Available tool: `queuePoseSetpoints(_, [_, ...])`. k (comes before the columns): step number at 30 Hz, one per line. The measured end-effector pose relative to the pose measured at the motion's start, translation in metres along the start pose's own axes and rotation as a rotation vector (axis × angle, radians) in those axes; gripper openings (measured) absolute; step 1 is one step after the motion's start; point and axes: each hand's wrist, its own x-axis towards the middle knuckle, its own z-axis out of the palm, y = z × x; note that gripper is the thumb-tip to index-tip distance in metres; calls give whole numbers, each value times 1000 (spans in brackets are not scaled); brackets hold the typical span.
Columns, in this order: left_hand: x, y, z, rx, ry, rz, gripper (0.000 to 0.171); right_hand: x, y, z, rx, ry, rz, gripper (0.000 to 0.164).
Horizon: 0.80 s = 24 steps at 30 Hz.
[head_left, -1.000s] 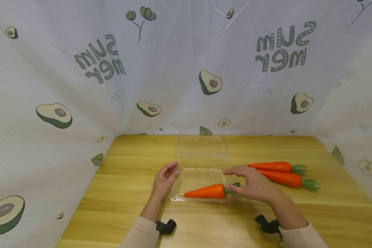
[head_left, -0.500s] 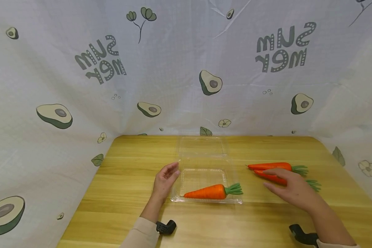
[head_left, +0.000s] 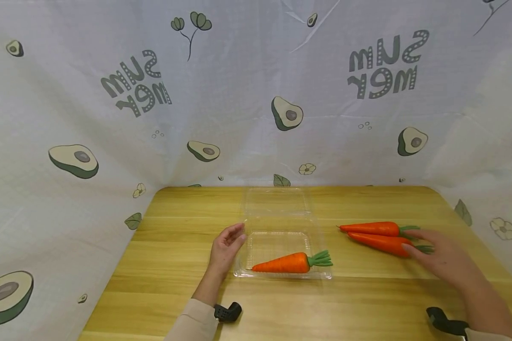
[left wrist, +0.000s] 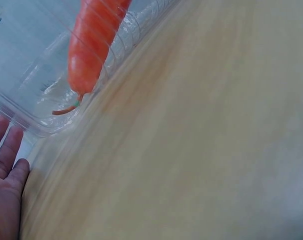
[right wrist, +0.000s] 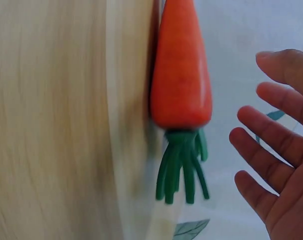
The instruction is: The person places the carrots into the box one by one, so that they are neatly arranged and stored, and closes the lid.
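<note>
A hinged clear plastic container [head_left: 277,240] lies open on the table, its lid [head_left: 277,201] folded back towards the curtain. Along its front side rests one orange carrot [head_left: 283,264], green top overhanging the right end. My left hand [head_left: 225,248] stays at the container's left edge, fingers relaxed and holding nothing; the left wrist view shows the fingertips right by the container corner [left wrist: 46,127]. To the right lie two more carrots, a far one [head_left: 371,228] and a near one [head_left: 381,242]. Over their green tops hovers my right hand [head_left: 441,258], fingers spread in the right wrist view around nothing.
The wooden table [head_left: 298,308] ends in front of a white curtain [head_left: 239,104] printed with avocados, which also hangs down both sides. Each wrist carries a black camera mount, the left one [head_left: 228,312] near the container's front.
My right hand has left the carrot in the container and moved right to the green tops of the other two carrots. The left hand has stayed in place.
</note>
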Motion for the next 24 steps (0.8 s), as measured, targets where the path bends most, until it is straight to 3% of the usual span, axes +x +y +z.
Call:
queuePoseSetpoints(10, [1, 0, 0, -7, -4, 4, 39, 4, 12, 0, -28, -27, 15, 64])
queuePoseSetpoints(24, [0, 0, -1, -30, -14, -12, 40, 7, 10, 2, -30, -40, 7, 63])
